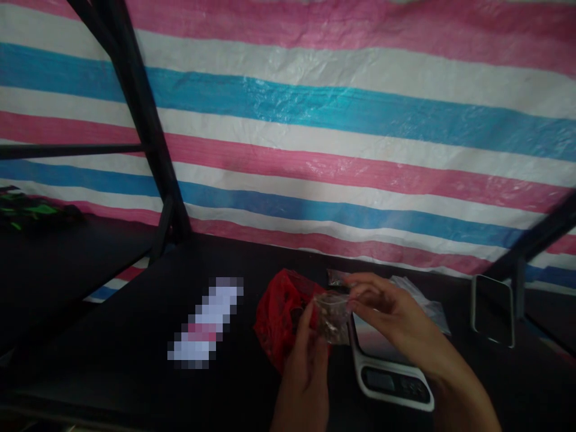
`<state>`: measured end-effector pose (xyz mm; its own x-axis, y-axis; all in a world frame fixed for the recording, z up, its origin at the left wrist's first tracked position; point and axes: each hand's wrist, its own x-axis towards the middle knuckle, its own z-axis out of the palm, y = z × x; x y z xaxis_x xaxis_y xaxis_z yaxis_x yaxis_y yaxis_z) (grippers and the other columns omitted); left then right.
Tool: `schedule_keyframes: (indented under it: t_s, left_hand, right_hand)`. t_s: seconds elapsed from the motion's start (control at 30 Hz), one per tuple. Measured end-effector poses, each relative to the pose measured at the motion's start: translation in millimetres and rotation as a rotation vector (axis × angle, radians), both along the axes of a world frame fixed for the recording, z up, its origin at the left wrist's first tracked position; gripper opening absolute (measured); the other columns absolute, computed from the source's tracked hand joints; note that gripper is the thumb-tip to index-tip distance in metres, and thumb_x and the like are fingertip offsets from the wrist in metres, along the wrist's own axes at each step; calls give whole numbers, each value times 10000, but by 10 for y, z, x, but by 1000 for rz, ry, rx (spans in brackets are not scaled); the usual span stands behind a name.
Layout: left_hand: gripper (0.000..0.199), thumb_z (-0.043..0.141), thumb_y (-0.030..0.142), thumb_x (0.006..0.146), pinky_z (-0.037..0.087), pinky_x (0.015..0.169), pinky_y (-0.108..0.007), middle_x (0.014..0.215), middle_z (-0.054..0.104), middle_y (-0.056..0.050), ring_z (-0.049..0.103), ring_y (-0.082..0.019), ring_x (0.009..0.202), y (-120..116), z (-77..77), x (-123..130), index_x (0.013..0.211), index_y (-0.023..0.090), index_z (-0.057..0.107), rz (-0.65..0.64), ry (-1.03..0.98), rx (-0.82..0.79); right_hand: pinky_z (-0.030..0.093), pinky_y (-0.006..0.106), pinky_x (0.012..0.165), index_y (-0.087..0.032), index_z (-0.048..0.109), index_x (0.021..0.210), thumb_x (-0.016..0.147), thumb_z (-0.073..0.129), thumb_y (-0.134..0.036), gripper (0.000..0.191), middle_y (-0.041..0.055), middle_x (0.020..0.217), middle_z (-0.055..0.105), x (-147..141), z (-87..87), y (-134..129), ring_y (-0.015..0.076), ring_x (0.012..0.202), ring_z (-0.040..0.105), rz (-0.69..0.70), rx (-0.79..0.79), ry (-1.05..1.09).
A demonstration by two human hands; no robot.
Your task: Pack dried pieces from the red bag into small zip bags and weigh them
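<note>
A small clear zip bag (pixel 332 318) with brownish contents hangs upright between my two hands. My left hand (pixel 308 354) grips its left edge. My right hand (pixel 380 303) pinches the bag's top right corner, with the fingers closed. Just behind my left hand lies a red plastic bag (pixel 282 312), its mouth open and dark inside. Under my right hand stands a white digital scale (pixel 396 384) with a metal plate and a dark display. Another small filled bag (pixel 335 277) rests behind the held one, partly covered by my right fingers.
Clear plastic bags (pixel 420 297) lie behind my right wrist. A phone-like device with a pale frame (pixel 492 309) is at the right. A blurred-out pale strip (pixel 207 324) lies left on the black table (pixel 135 348). Dark metal posts (pixel 144 114) and a striped sheet (pixel 315 120) stand behind.
</note>
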<state>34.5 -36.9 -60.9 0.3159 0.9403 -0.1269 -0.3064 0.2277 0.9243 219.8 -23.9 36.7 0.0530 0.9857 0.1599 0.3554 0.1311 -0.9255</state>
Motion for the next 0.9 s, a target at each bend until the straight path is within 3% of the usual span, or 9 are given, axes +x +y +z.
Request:
schedule_keyframes:
  t_s: [0.1,0.2,0.33,0.53,0.73,0.9]
  left_hand:
    - [649,610,516,1005,557,771,-329,1134,731,-81,704,-225,880,-2,87,46,1598,284,486,157,179,185]
    - [560,506,503,1057,553,956,-382,1267,711,-110,710,-260,1071,-52,106,134,1560,258,528,236,313,287]
    - [460,391,430,1097,495,1102,-417,1356,706,-111,679,-270,1244,-138,53,204,1461,241,600,263,422,386]
    - [380,423,390,1084,572,906,-359,1200,749,-80,728,-251,1108,-204,-61,233,1379,251,617,268,476,505]
    - [280,437,280,1091,595,764,-271,1057,734,-62,749,-199,960,-238,-197,265,1255,253,663,308,482,755]
    - [284,456,148,1057,609,681,-203,886,757,-20,770,-150,746,-192,-299,204,1233,262,647,287,484,1131]
  right_hand:
    - [605,310,778,-249,709,1147,801,839,-492,442,22,969,743,159,69,-131,189,806,746,-96,15,89]
    - [628,344,753,-237,709,1148,723,893,-554,561,27,958,734,407,70,-267,198,748,739,-261,-13,111]
    - [639,392,740,-220,718,1116,697,865,-505,527,9,857,720,791,-147,-336,220,713,738,-392,-142,83]
    - [572,357,671,-187,738,1032,781,669,-348,306,91,861,795,1069,-489,-235,255,731,752,-543,-174,-221]
    - [532,365,733,-164,776,1012,837,608,-323,290,116,864,807,1199,-517,-266,259,737,743,-668,-175,-313]
    - [513,335,695,-171,790,961,846,594,-314,269,78,754,792,1238,-541,-289,251,698,734,-660,-194,-332]
